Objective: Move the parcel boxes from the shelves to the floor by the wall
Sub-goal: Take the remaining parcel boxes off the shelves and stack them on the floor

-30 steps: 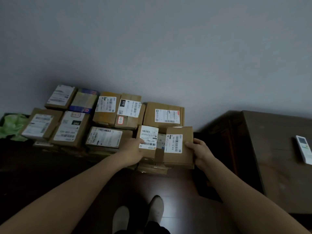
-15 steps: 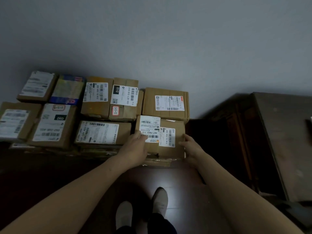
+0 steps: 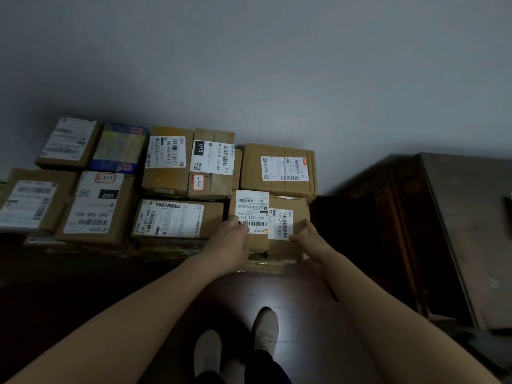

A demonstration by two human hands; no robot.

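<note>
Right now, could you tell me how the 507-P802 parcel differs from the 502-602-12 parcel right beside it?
The 507-P802 parcel looks narrower, and its large label covers most of its top; the 502-602-12 parcel looks wider, with a slim label at its left edge and bare cardboard elsewhere. The left hand rests on the first; the right hand touches the second. Both are brown cardboard, side by side.
</note>
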